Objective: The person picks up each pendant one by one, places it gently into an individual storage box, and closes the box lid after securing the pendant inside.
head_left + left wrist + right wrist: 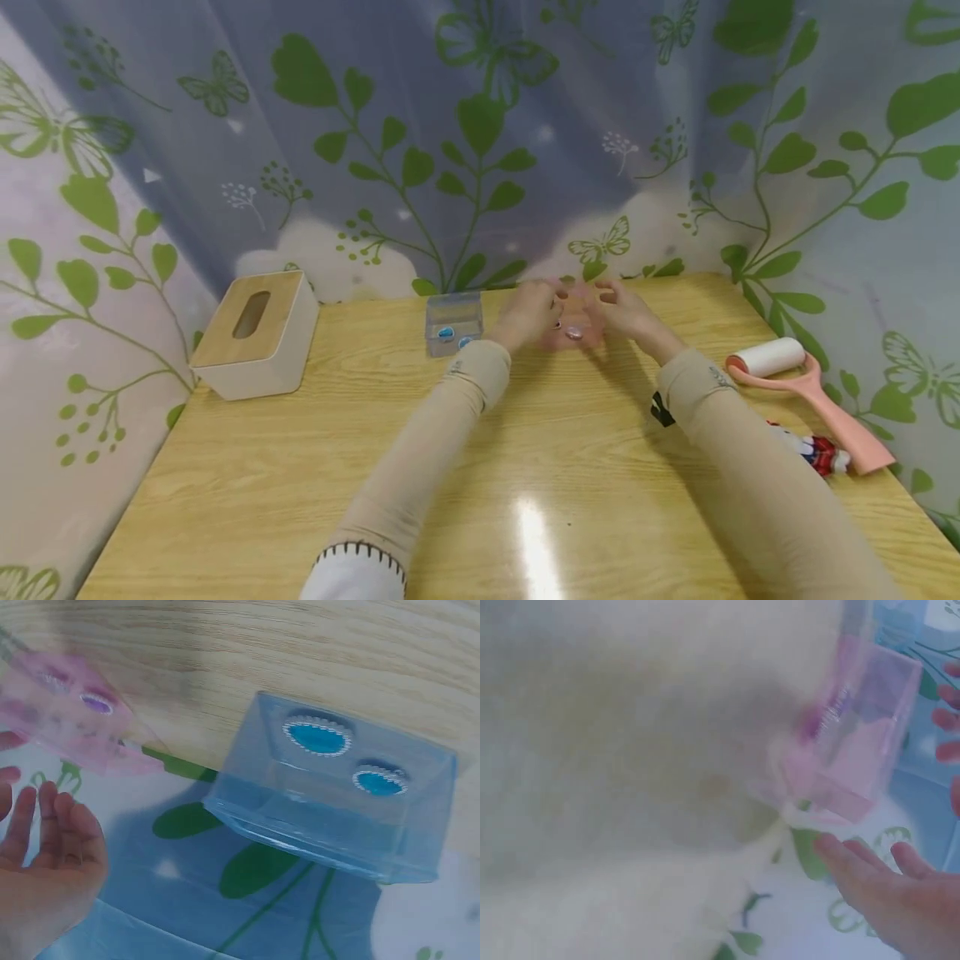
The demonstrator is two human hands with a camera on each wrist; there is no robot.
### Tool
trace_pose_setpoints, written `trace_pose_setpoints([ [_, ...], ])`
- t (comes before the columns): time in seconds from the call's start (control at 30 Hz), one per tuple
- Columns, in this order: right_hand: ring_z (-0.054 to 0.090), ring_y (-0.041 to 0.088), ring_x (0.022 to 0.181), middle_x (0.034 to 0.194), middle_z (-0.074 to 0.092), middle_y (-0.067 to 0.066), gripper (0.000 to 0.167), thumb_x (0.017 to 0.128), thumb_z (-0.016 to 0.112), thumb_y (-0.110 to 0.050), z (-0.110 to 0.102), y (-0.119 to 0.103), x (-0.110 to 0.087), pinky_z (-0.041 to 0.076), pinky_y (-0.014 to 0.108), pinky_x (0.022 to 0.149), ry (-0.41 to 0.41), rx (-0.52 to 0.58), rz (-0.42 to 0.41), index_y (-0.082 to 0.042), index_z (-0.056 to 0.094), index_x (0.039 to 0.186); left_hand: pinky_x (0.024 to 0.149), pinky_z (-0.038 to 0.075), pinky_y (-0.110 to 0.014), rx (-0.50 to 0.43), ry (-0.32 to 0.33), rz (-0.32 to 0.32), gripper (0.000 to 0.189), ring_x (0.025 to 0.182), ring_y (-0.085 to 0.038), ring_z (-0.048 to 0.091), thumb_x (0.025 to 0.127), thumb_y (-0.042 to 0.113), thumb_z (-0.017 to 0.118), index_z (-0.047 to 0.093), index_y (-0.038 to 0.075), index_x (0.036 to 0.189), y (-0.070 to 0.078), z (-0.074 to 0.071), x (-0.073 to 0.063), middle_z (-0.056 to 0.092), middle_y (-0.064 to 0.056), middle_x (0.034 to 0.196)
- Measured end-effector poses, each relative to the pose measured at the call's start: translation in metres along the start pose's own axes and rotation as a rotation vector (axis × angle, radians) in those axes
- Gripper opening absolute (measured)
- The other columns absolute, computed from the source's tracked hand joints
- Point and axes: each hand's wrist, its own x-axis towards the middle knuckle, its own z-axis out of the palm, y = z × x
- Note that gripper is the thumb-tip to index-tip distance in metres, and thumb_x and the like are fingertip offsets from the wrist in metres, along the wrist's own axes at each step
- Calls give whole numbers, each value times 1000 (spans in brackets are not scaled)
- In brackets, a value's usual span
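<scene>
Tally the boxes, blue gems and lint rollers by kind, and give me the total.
Tissue box: 1
See-through boxes: 2, the bluish box and the pink box
Blue gems: 2, both on the bluish box
Lint roller: 1
Total: 6

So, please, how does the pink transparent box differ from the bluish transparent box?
Colour: the pink transparent box has a rosy tint; the bluish transparent box has none.
Ornaments: the bluish box shows two blue gems; the pink box shows at least one purple gem.
Place: the pink box is between the left hand and right hand; the bluish box is left of both.
Both are see-through, with beaded-edged gems.
</scene>
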Motion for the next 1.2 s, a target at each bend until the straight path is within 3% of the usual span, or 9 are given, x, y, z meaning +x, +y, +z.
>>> trace_pose_setpoints([
  [0.27, 20, 50, 160, 173, 13, 31, 79, 113, 31, -54, -11, -18, 10, 22, 67, 129, 61, -122, -84, -2, 9, 168, 118, 49, -47, -442, 51, -126, 58, 140, -32, 58, 113, 48, 43, 48, 7, 154, -13, -11, -6, 57, -14, 155],
  [0.53, 5, 51, 162, 175, -1, 30, 79, 113, 15, -53, -8, -8, 27, 8, 65, 133, -17, -5, -44, 1, -3, 167, 133, 26, -53, -817, 48, -275, 77, 160, -40, 31, 111, 61, 31, 27, 8, 166, -9, 0, -2, 30, -20, 172],
  [0.7, 15, 58, 158, 173, -2, 33, 76, 114, 13, -47, -3, -12, 29, 17, 67, 131, -49, 86, 29, 5, -6, 166, 135, 20, -49, -873, 22, -389, 88, 163, -38, 24, 107, 70, 24, 22, 6, 167, -9, 12, 3, 21, -19, 176],
  [0.77, 19, 60, 156, 171, 4, 38, 73, 115, 13, -43, -2, -21, 21, 22, 68, 129, -61, 130, 45, 7, -5, 165, 135, 22, -49, -888, 29, -374, 83, 161, -38, 28, 108, 68, 23, 36, 8, 163, -11, 15, 4, 25, -18, 175],
  [0.8, 21, 60, 155, 169, 7, 39, 73, 115, 12, -44, -2, -21, 21, 24, 68, 128, -61, 143, 49, 7, -5, 165, 133, 26, -50, -912, 30, -363, 80, 155, -37, 40, 108, 67, 23, 42, 9, 161, -11, 15, 4, 31, -20, 172],
  [0.93, 27, 59, 154, 166, 17, 41, 75, 114, 12, -50, 0, -14, 26, 31, 68, 125, -44, 188, 49, 1, -4, 167, 128, 34, -53, -990, 41, -331, 71, 142, -39, 51, 110, 62, 25, 57, 13, 150, -10, 13, 4, 44, -22, 164],
  [1.0, 28, 58, 154, 167, 19, 39, 76, 113, 12, -54, 2, -4, 32, 33, 69, 124, -31, 199, 51, -5, -4, 169, 127, 36, -52, -1019, 43, -343, 72, 140, -38, 52, 110, 62, 28, 54, 11, 153, -9, 13, 4, 46, -22, 163],
  [1.03, 28, 58, 154, 167, 19, 39, 76, 113, 13, -54, 2, -4, 31, 33, 70, 123, -31, 208, 54, -6, -5, 169, 128, 35, -51, -1015, 50, -346, 72, 149, -39, 45, 110, 62, 29, 54, 10, 153, -8, 14, 4, 44, -21, 164],
  [1.2, 23, 61, 154, 169, 15, 37, 77, 112, 13, -57, 2, -4, 26, 30, 72, 124, -27, 220, 75, -9, -7, 169, 129, 35, -50, -1031, 69, -343, 65, 152, -38, 45, 110, 56, 35, 57, 10, 151, -6, 17, 7, 45, -18, 165],
])
